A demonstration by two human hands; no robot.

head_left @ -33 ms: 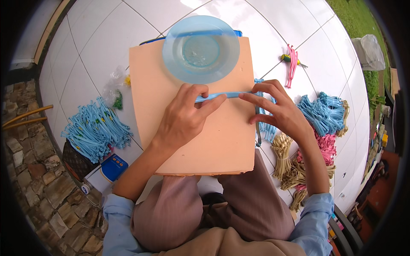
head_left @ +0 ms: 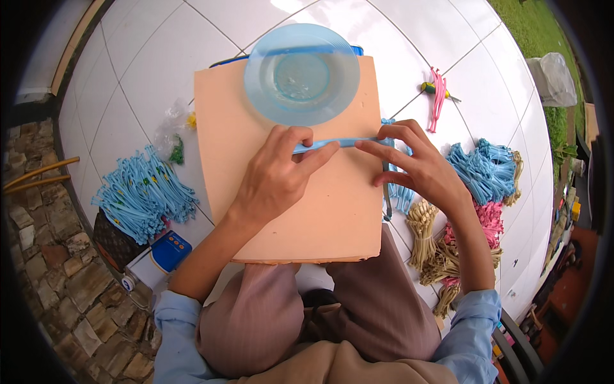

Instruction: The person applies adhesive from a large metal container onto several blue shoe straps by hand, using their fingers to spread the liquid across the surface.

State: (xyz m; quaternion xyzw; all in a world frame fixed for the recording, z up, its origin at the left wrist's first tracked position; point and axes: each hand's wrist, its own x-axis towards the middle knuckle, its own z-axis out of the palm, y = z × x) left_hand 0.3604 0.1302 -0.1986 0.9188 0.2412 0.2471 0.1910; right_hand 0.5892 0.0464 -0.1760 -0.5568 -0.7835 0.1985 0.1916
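A light blue flat strip (head_left: 345,143), perhaps ribbon or cord, stretches crosswise between my hands over a peach-coloured board. My left hand (head_left: 278,176) is closed on its left end, thumb and index finger pinching it. At the other end, the index and middle fingertips of my right hand (head_left: 409,157) meet the strip, while the thumb stays apart lower down at the board's right edge. Just beyond the strip stands a translucent blue bowl (head_left: 302,77) with small clear bits in its bottom. The board (head_left: 307,224) rests before me at my knees.
Light blue knotted strips (head_left: 147,192) lie heaped at left, beside a blue-and-white box (head_left: 169,249). Rightward are a blue bundle (head_left: 483,169), beige bundles (head_left: 422,237) and pink ones (head_left: 489,221). Farther off, pink strips (head_left: 438,99) lie across a yellow-and-green handled tool (head_left: 426,86) on white tiles.
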